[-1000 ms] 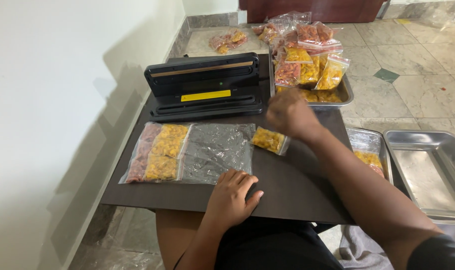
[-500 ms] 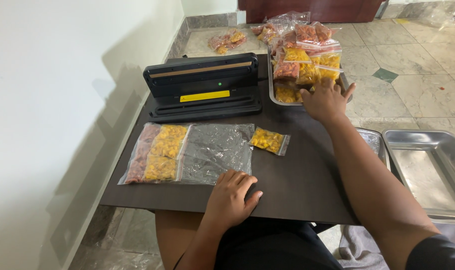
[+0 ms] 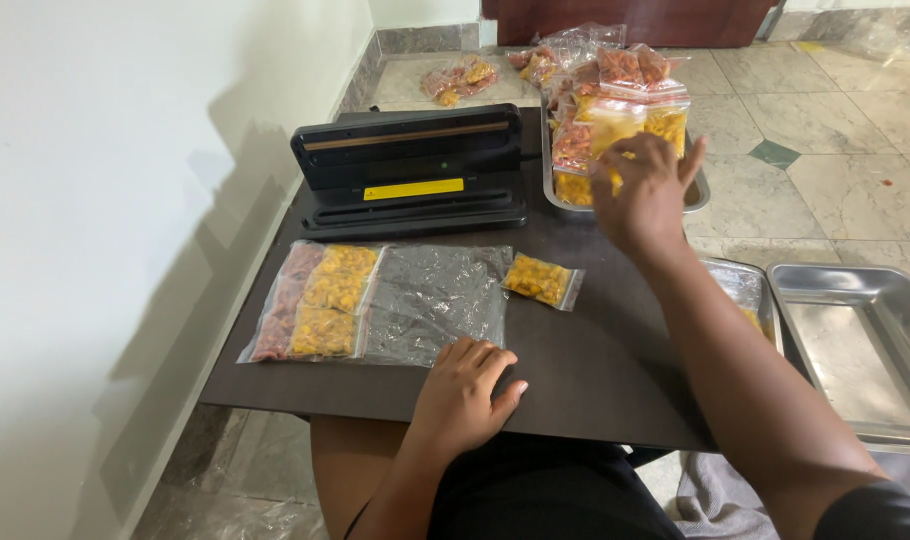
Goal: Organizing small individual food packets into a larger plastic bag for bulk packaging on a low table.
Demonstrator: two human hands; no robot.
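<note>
Right hand (image 3: 643,195), seen a second ago near the small yellow packet (image 3: 542,280), is now raised with fingers spread, grasping nothing, at the tray of filled packets (image 3: 615,125). Left hand (image 3: 465,390) is kept flat beside the large clear bag (image 3: 435,300).

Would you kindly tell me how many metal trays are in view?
3: one tray behind the right hand, piled with bags; two trays at right, one partly hidden.

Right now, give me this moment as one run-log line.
left hand: flat on table, at clear bag edge | right hand: open, over tray of packets | small yellow packet: on table, untouched
</note>
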